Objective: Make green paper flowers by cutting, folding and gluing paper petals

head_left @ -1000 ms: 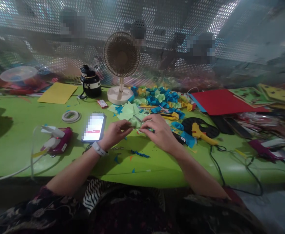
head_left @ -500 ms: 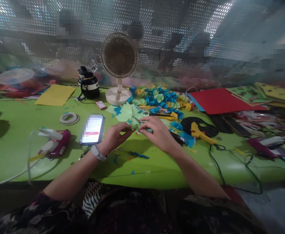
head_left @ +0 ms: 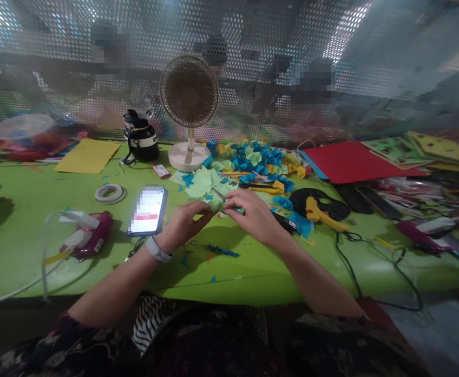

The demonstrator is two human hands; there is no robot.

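- A small, pale green paper piece [head_left: 215,205] is between the fingertips of two bare hands, nearer the wearer than the white fan [head_left: 189,91] and slightly to the fan's right.
- The left hand [head_left: 186,222], almost directly on the wearer's side of the fan, pinches the paper's left edge between thumb and forefinger; the other fingers curl under.
- The right hand [head_left: 250,214], nearer the wearer and right of the fan, has its thumb and forefinger bent in at the paper's right edge. A slim grey strip [head_left: 219,195] shows beside them; whether the fingers pinch that, the paper or both, I cannot tell.
- The paper looks thin and creased, so it is probably almost weightless, soft, and quick to crumple or tear. It should not be slippery, though a breeze could lift it if the fan were running.
- The safest hold is likely a light fingertip pinch on a folded edge, where doubled layers would be stiffer; a full grip would flatten it.
- Flat pale green sheets [head_left: 202,181] lie just on the wearer's side of the fan's base, and a heap of crumpled blue, green and yellow paper [head_left: 255,156] spreads to its right.
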